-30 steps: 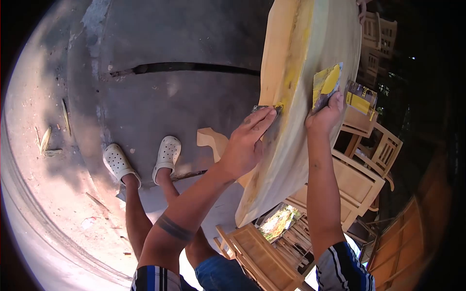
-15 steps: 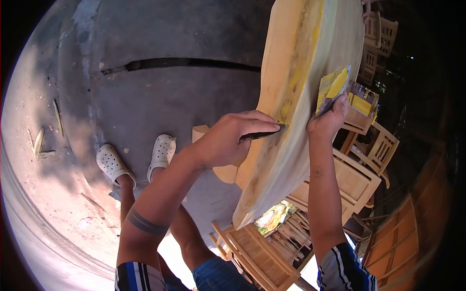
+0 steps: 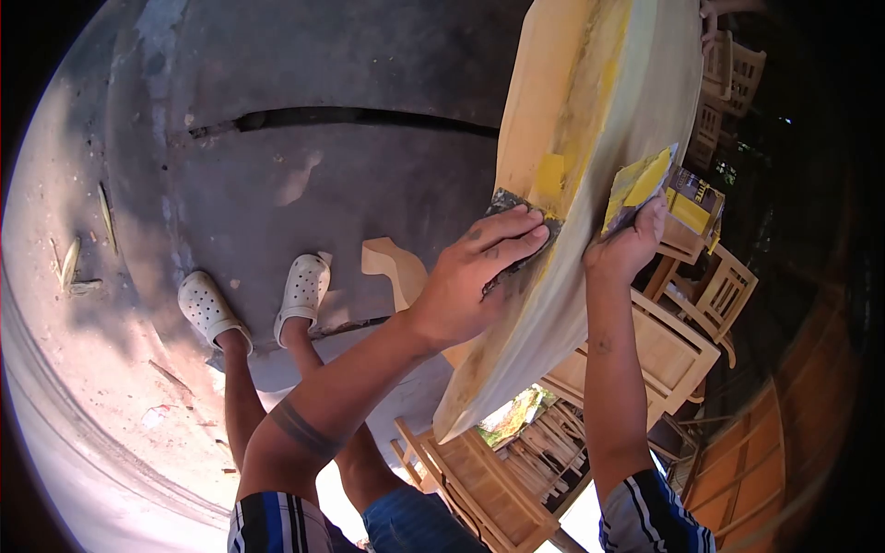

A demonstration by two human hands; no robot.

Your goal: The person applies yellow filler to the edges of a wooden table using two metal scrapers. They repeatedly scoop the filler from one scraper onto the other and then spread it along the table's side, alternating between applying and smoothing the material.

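Observation:
My left hand (image 3: 484, 267) holds a dark, thin, flat scraper (image 3: 507, 199), with its fingers laid on top, against a large pale wooden piece (image 3: 645, 101). Yellow paste runs along a stained seam of the wood, and a thick yellow patch (image 3: 550, 175) lies just above the scraper. To the right, over the wood's edge, my right hand (image 3: 631, 235) grips a flat plate (image 3: 636, 189) smeared with yellow paste. The thumb is on its near side, and the other fingers are mostly hidden.
Another person's hand (image 3: 710, 23) touches the wood's far end. A yellow-labelled container (image 3: 691, 205) stands at the right among wooden chairs (image 3: 726, 290). Below is a wooden panelled piece (image 3: 498, 488). A curved wooden offcut (image 3: 392, 263) lies on the dark floor near feet in white clogs (image 3: 304, 288).
The scraper has turned to show its broad face, and my left hand's back now faces the camera. A yellow patch now shows on the wood. The plate has shifted slightly downward.

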